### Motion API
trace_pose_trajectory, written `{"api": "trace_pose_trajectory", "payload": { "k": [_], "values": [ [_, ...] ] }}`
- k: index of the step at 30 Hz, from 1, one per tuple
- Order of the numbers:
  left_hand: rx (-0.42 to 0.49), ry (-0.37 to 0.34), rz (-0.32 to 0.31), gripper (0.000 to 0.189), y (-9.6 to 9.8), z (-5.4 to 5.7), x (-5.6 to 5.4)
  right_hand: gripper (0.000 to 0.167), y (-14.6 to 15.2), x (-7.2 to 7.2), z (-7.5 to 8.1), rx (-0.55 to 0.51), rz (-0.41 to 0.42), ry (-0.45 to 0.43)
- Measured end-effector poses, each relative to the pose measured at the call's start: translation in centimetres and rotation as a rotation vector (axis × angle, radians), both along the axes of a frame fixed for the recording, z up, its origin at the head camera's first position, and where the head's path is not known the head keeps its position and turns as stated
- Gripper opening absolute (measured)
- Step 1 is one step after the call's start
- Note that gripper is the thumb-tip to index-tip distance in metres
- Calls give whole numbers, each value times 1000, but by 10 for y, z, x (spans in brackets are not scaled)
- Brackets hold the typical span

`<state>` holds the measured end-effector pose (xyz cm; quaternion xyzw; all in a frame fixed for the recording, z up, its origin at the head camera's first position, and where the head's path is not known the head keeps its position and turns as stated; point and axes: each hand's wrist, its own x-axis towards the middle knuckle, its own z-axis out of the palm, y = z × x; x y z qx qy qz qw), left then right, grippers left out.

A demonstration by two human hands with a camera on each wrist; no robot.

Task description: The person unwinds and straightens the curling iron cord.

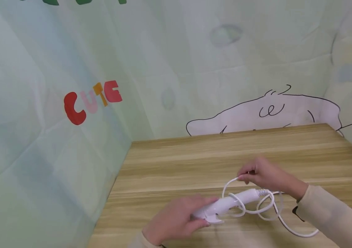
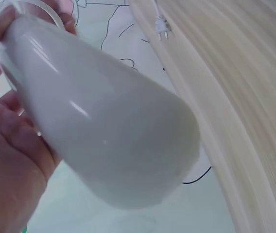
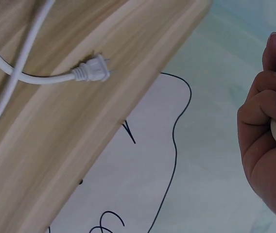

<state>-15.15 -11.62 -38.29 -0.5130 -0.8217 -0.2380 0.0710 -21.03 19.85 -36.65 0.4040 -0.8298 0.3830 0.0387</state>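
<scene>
A white tube-shaped corded appliance (image 1: 233, 203), with a ribbed sleeve where its cord comes out, is held at a slant over the table. My left hand (image 1: 179, 217) grips its left end, thumb and fingers on opposite sides; a small flap-like part sticks out beneath. Its smooth, rounded body (image 2: 104, 116) fills much of the left wrist view. A white cord (image 1: 225, 186) loops around the body, and my right hand (image 1: 265, 175) pinches that cord just above it. In the right wrist view, curled fingers (image 3: 264, 111) hold the cord at the right edge.
The wooden table (image 1: 169, 165) has more loose cord trailing over it to the right. A two-pin plug (image 3: 96, 69) lies near the table edge. Printed cloth (image 1: 176, 69) with cartoon drawings and coloured letters hangs behind and to the left.
</scene>
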Motion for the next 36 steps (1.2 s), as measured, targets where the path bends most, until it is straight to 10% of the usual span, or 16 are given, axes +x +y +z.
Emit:
{"api": "trace_pose_trajectory", "payload": {
  "k": [11,20,29,36],
  "values": [
    [130,81,236,62,1,4,-6,8,-8,27,-43,32,10,-96],
    [26,111,398,60,4,2,-8,14,-32,50,-23,48,139,238],
    [-97,197,363,57,1,-6,-9,17,-37,55,20,-10,82,405],
    [-139,261,205,55,-3,-8,-7,15,-23,37,32,-44,0,210]
  ]
}}
